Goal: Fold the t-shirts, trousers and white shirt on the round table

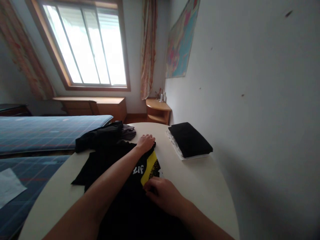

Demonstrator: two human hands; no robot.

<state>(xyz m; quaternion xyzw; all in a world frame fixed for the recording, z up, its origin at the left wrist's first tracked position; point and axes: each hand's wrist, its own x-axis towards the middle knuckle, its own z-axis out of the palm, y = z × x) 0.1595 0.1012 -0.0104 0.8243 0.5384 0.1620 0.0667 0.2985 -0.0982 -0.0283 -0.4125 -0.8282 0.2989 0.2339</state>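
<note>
A black T-shirt (125,193) with a yellow stripe and white lettering lies spread on the round white table (190,180). My left hand (146,143) reaches across it to the far edge, fingers curled down on the fabric there; the fingertips are partly hidden. Nearer to me, my right hand (163,195) pinches the cloth by the lower end of the yellow stripe. Both forearms cover parts of the shirt.
Dark crumpled clothes (100,135) lie at the table's far left. A folded stack (191,140), black over white, sits at the right near the wall (250,133). Blue plaid mattresses (55,131) stand left of the table, a white paper (10,186) on the nearer one.
</note>
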